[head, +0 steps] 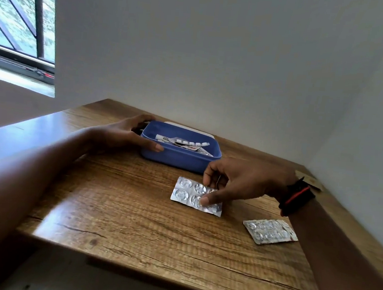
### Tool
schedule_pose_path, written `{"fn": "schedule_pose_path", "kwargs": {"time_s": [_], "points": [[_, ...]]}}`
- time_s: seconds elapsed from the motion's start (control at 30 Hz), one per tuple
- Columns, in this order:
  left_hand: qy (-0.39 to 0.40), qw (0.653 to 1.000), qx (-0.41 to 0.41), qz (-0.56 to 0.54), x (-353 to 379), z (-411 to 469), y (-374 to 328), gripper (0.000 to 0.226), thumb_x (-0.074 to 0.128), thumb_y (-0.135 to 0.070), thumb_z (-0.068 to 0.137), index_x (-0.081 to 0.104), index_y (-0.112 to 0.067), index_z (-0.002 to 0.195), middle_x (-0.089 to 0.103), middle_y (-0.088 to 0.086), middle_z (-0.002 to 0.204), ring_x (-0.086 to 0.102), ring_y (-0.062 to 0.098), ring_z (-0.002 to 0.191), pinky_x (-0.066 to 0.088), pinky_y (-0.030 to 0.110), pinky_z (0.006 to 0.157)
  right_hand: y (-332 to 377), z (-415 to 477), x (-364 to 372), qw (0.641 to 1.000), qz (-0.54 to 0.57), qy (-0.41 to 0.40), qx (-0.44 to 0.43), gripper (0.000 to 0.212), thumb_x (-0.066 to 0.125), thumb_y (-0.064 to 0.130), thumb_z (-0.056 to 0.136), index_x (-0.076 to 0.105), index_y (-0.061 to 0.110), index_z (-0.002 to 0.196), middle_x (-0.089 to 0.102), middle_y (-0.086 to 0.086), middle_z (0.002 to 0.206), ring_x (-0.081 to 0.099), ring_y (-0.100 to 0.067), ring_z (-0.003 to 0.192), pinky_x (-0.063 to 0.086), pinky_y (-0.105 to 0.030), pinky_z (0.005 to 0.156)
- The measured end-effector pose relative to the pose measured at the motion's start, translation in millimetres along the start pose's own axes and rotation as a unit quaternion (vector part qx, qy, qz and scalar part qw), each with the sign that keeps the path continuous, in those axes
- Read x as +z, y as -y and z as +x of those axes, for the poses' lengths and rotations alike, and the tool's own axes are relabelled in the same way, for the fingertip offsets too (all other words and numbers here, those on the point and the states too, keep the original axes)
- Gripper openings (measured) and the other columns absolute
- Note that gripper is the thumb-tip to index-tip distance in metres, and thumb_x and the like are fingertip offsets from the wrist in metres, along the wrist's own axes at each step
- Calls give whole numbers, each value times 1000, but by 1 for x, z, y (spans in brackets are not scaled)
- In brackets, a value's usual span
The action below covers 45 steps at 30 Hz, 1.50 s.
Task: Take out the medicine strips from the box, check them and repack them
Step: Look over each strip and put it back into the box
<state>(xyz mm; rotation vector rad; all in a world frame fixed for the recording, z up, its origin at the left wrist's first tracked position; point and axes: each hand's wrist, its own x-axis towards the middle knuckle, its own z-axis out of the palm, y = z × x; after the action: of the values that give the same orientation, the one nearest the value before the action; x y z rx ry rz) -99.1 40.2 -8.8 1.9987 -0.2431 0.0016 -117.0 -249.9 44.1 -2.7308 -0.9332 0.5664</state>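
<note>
Strip (185, 189): flat on the surface (131, 221), pinched at one end by the right grip (240, 182), thumb on a blister.
Box (179, 160): just beyond that grip; left grip (121, 135) curled round its corner, steadying.
Second strip (271, 232): close by, wrist side.
Advice: lift by edges, spare blisters.

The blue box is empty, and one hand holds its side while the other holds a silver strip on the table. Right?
Not quite. The blue box is not empty: the head view shows medicine strips and a white tube inside it. The left hand does hold its side while the right hand holds a silver strip on the table.
</note>
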Motion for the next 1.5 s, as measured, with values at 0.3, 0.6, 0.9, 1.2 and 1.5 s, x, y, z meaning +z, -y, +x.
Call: {"fn": "schedule_pose_path", "kwargs": {"time_s": [0.3,0.6,0.9,1.2,1.5], "points": [[-4,1000,9,-3,1,-4,-3,89,84,-40,57,42,-30,136,55,-3,132,56,14,116,49,34,96,-4,-4,-9,978,189,-82,-38,39,82,20,73,63,19,107,76,-3,91,73,-17,77,56,-22,56],[-15,1000,15,-5,2,-3,-5,93,88,-36,58,42,-27,138,56,-4,132,56,13,117,48,31,98,-2,-7,-17,892,283,-322,-145,37,87,14,62,69,10,94,77,-7,84,73,-18,76,60,-26,68],[4,1000,26,-13,0,-4,-2,73,84,-36,66,42,-40,126,56,-15,122,58,7,108,51,15,79,-8,-2,-12,743,-1,-622,-246,10,80,-2,74,72,2,79,72,-4,89,68,-15,85,56,-30,78],[-6,1000,23,-4,3,-7,-7,75,78,-37,63,36,-41,125,50,-25,113,54,-1,102,47,8,70,-9,-3,-10,703,-110,-653,-261,7,76,1,80,70,5,79,68,-7,111,58,-18,109,48,-24,88],[-4,1000,29,-3,3,-8,-7,72,86,-45,57,43,-47,114,56,-23,117,59,-5,100,48,7,70,-9,0,-9,702,-110,-653,-262,7,76,4,80,70,7,79,70,-6,107,61,-19,104,48,-24,86]]}}
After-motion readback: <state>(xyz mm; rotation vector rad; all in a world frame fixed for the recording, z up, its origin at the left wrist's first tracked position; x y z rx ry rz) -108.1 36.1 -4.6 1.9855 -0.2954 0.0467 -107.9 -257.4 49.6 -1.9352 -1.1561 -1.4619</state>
